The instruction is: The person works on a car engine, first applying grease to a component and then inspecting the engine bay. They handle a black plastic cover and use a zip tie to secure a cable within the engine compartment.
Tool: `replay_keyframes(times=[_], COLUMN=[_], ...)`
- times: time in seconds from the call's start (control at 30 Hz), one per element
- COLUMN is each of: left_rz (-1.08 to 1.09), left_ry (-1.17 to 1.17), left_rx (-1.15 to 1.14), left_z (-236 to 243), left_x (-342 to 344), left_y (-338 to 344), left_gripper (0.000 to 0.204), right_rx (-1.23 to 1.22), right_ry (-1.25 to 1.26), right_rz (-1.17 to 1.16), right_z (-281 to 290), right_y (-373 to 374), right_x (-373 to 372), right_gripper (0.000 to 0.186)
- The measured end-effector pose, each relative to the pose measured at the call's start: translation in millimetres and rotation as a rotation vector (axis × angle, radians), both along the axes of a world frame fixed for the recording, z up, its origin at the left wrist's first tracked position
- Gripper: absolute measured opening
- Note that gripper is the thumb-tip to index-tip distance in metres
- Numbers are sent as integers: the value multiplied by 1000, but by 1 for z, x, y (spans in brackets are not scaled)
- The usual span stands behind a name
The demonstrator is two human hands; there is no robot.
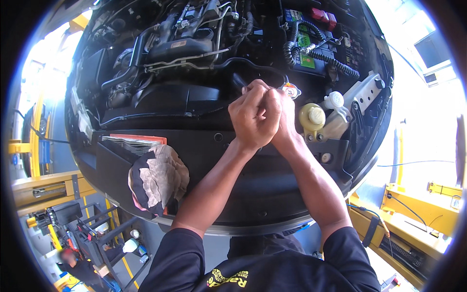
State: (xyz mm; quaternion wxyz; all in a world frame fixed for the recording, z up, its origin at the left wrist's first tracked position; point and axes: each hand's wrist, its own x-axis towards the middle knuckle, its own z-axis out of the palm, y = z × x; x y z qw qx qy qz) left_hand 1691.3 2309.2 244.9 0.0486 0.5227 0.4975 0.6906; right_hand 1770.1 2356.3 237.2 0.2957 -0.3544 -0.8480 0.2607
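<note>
My left hand and my right hand are pressed together over the front of the engine bay. Both sets of fingers are curled closed; whatever they hold, if anything, is hidden. A radiator cap with an orange and white label sits just beyond my right hand. Close to the left fingertips, a black ribbed hose shows in part. To the right are a yellowed plastic reservoir with a round cap and a smaller white cap.
On the black front panel at left lie an orange-edged air filter and a crumpled beige and dark cloth. A battery with coiled black cable stands far right. Yellow lift parts flank the car; another person is at lower left.
</note>
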Motion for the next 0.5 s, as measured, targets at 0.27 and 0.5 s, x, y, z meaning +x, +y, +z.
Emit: replay_keyframes(times=[0.27,0.5], left_rz=[9,13], left_ry=[13,10], left_rx=[8,-2], left_z=[1,0], left_x=[-1,0], left_y=[0,0], left_gripper=[31,32], right_rx=[26,-1], right_ry=[-28,8], right_rz=[3,-1], right_z=[0,-1], right_y=[1,0], right_x=[0,0], right_gripper=[18,17])
